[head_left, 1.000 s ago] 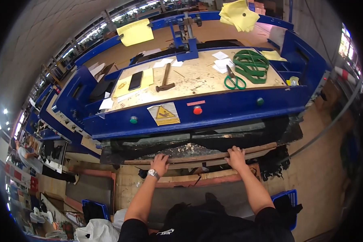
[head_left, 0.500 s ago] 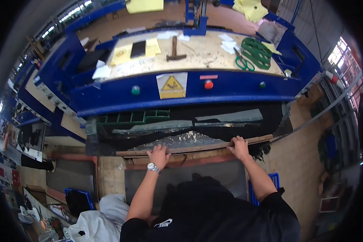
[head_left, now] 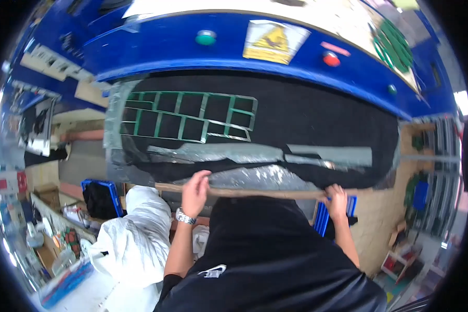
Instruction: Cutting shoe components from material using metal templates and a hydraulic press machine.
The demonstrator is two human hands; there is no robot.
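A long brown wooden strip (head_left: 255, 193) runs along the front edge of the dark machine bed. My left hand (head_left: 194, 195), with a metal watch at its wrist, is at the left part of this strip, fingers extended and nothing in them. Farther right, my right hand (head_left: 336, 199) has its fingers bent over the strip. Black sheet material (head_left: 317, 112) covers most of the bed behind my hands. On it lies a green-edged cutting die (head_left: 205, 118) with several open cells. Two grey-green strips (head_left: 213, 152) lie nearer to me, along the front of the black sheet.
Beyond the bed stands a blue machine beam (head_left: 223, 54) with a green button (head_left: 206, 37), a red button (head_left: 331, 59) and a yellow warning sign (head_left: 275, 41). White sacking (head_left: 132, 244) is at my left, beside a blue crate (head_left: 104, 197). Another blue crate (head_left: 322, 218) stands near my right forearm.
The view has tipped down and come nearer the bed, showing more of the cutting die. My left hand has lifted its fingers from the strip; the right stays at it.
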